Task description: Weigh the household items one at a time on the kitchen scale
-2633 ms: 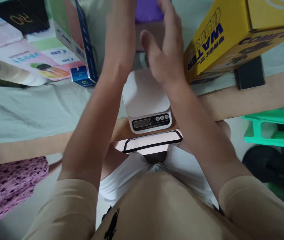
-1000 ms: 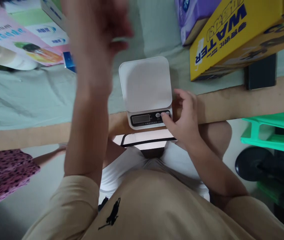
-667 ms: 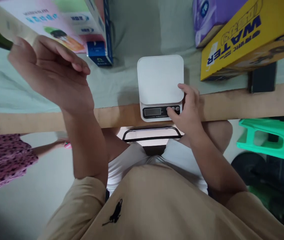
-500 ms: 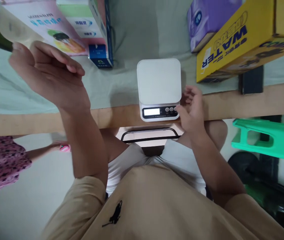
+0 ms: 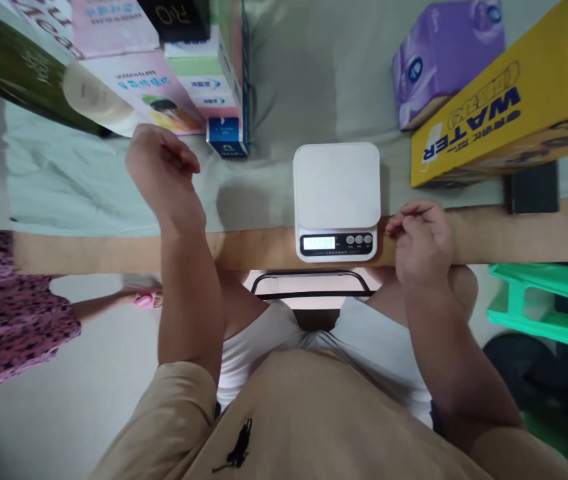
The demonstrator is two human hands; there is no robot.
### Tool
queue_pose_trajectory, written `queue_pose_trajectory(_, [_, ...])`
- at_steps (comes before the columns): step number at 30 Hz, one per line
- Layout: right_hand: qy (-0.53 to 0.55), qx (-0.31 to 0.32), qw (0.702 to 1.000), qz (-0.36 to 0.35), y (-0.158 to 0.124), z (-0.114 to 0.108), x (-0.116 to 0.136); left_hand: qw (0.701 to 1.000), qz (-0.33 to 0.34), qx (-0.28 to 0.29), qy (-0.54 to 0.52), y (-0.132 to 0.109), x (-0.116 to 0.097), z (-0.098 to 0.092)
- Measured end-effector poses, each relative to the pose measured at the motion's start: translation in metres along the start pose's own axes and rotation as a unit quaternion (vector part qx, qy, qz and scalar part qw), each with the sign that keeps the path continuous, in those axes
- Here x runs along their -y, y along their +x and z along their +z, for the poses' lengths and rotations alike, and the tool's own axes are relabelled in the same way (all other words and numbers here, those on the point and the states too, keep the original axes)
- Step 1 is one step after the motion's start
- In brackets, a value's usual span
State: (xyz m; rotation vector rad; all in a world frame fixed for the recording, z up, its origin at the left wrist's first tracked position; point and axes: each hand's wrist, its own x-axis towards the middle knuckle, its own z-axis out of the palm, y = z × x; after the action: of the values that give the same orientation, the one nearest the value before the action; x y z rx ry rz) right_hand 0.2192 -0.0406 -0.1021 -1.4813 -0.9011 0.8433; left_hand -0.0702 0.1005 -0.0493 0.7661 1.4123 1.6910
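A white kitchen scale (image 5: 337,187) lies at the table's front edge, its plate bare and its small display (image 5: 319,243) lit, with digits too faint to read. Just right of the scale, apart from it, my right hand (image 5: 424,243) rests near the wooden edge with fingers curled together; I see nothing in it. My left hand (image 5: 164,175) is raised over the cloth on the left, fingers curled in and no object showing. Close beyond it stand a pink box (image 5: 157,90), a blue-ended carton (image 5: 228,139) and a pale round-ended container (image 5: 95,97).
A dark green bottle (image 5: 29,70) lies at the far left. A black box (image 5: 179,19) sits on the cartons. To the right are a purple tissue pack (image 5: 444,60), a yellow carton (image 5: 494,113) and a dark box (image 5: 534,189). Beside the table stand a green stool (image 5: 514,310) and a person in a patterned skirt (image 5: 14,320).
My right hand has drawn back from the scale's buttons to the right, its fingers curling. My left hand has come lower with its fingers more closed. Digits now show faintly on the display.
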Motion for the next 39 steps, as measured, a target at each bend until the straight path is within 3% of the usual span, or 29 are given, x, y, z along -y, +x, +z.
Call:
queue_pose_trajectory(5, [-0.007,0.008,1.0,-0.011,0.012,0.006,0.009,0.994,0.085,0.063,0.027,0.009,0.012,-0.002])
queue_pose_trajectory(10, [-0.032,0.044,0.993,-0.106,0.031,0.036,0.038,0.991,0.124,0.023,0.032,0.021,0.008,-0.012])
queue_pose_trajectory(13, [-0.072,0.105,0.979,-0.156,0.044,0.069,0.056,0.986,0.155,-0.04,0.042,0.03,-0.003,-0.026])
queue_pose_trajectory(18, [-0.062,0.242,0.955,-0.16,0.04,0.142,0.078,0.974,0.117,-0.16,0.109,0.055,-0.003,-0.058])
queue_pose_trajectory(21, [-0.07,0.34,0.923,-0.168,0.023,0.191,0.086,0.973,0.109,-0.143,0.143,0.069,0.006,-0.069])
queue_pose_trajectory(24, [-0.101,0.415,0.887,-0.174,0.007,0.22,0.088,0.962,0.136,-0.065,0.228,0.076,0.008,-0.07])
queue_pose_trajectory(26, [-0.092,0.426,0.884,-0.171,-0.003,0.22,0.085,0.953,0.115,-0.009,0.28,0.077,0.005,-0.067])
queue_pose_trajectory(28, [-0.084,0.418,0.892,-0.148,-0.014,0.205,0.08,0.95,0.083,0.018,0.301,0.077,0.0,-0.063])
queue_pose_trajectory(33, [-0.107,0.417,0.902,-0.034,-0.044,0.152,0.072,0.951,0.078,-0.021,0.298,0.084,-0.005,-0.046])
queue_pose_trajectory(36, [-0.082,0.43,0.899,0.007,-0.058,0.135,0.071,0.947,0.037,-0.158,0.278,0.087,-0.005,-0.035])
queue_pose_trajectory(39, [-0.075,0.419,0.904,0.034,-0.064,0.127,0.068,0.911,-0.033,-0.31,0.269,0.083,-0.01,-0.033])
